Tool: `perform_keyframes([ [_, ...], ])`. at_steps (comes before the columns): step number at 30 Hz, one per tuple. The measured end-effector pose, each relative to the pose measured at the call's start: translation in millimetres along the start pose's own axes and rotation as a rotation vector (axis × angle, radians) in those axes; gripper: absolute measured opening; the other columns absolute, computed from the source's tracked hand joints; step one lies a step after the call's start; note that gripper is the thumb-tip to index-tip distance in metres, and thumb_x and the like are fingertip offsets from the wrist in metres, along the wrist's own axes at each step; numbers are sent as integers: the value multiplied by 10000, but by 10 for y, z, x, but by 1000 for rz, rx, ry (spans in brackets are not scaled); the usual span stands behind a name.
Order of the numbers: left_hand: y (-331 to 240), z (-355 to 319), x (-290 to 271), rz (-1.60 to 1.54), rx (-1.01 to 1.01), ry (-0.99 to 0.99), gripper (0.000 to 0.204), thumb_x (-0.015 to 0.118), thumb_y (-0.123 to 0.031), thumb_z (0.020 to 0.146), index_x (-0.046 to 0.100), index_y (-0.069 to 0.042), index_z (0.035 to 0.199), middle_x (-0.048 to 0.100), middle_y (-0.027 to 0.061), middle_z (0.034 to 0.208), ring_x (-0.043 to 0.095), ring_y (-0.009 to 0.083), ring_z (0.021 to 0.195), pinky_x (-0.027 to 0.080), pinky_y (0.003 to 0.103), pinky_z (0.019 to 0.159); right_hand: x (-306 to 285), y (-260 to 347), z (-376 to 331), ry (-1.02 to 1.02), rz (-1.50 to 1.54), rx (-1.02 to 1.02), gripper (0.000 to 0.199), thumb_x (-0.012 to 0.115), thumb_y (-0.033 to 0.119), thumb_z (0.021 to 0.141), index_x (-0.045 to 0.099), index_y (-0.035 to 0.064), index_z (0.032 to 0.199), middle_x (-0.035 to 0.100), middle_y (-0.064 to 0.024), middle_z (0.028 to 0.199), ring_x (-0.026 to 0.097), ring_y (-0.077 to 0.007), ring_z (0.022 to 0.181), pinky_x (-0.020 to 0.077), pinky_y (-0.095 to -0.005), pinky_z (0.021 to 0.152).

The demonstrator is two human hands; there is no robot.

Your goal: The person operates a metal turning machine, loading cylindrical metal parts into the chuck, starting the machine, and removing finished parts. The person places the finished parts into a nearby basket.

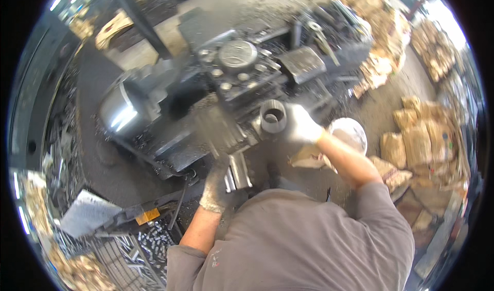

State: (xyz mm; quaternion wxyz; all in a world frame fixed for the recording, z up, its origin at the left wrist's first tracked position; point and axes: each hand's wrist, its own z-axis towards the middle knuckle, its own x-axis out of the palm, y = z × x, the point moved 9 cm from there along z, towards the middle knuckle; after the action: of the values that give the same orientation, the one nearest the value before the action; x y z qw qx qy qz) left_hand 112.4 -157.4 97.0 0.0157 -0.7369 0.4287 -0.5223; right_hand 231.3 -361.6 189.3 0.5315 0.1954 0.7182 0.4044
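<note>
My right hand (303,125), in a white glove smeared by motion, is against the right side of a ribbed, hollow metal cylinder (272,117) at the front of a lathe. Its fingers seem to curl behind the cylinder. My left hand (216,179) wears a soiled glove with dark fingers. It is beside a shiny grooved metal block (239,172), below the blurred lathe slide (217,129). The left fingers are too dark and blurred to show their shape. Farther off sit the tool post (238,55) and, to the left, the round shiny chuck (125,109).
A white bucket (364,136) stands to the right of my right forearm, with stuffed sacks (417,136) beyond. A wrench (323,40) lies on the machine's far right. At lower left are a wire basket (110,262), small metal parts (152,242) and a grey metal plate (87,214).
</note>
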Motion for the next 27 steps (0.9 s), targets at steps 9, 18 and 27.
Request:
perform_keyframes([
  [9, -805, 44, -1057, 92, 513, -277, 537, 590, -565, 1087, 679, -50, 1211, 752, 102, 969, 772, 278, 833, 659, 429, 724, 1605, -162, 531, -248, -494, -96, 396, 746, 247, 913, 625, 49, 1234, 746, -254, 897, 754, -442, 816, 594, -539, 698],
  [18, -1463, 0, -1052, -14, 846, -264, 720, 402, -663, 1119, 603, -37, 1413, 729, 148, 1257, 703, 328, 1154, 559, 484, 1040, 1358, 864, 898, 304, 275, 92, 686, 872, 455, 845, 681, -31, 1289, 785, -177, 1045, 757, -288, 970, 600, -405, 901],
  [27, -2239, -652, -225, 555, 1113, -264, 746, 730, -432, 1021, 486, -14, 1589, 595, 164, 1540, 582, 317, 1413, 455, 485, 1201, 30, 2410, 1716, 88, -394, -600, 775, 880, 306, 755, 603, 93, 1446, 771, -221, 1228, 788, -337, 1076, 648, -436, 903],
])
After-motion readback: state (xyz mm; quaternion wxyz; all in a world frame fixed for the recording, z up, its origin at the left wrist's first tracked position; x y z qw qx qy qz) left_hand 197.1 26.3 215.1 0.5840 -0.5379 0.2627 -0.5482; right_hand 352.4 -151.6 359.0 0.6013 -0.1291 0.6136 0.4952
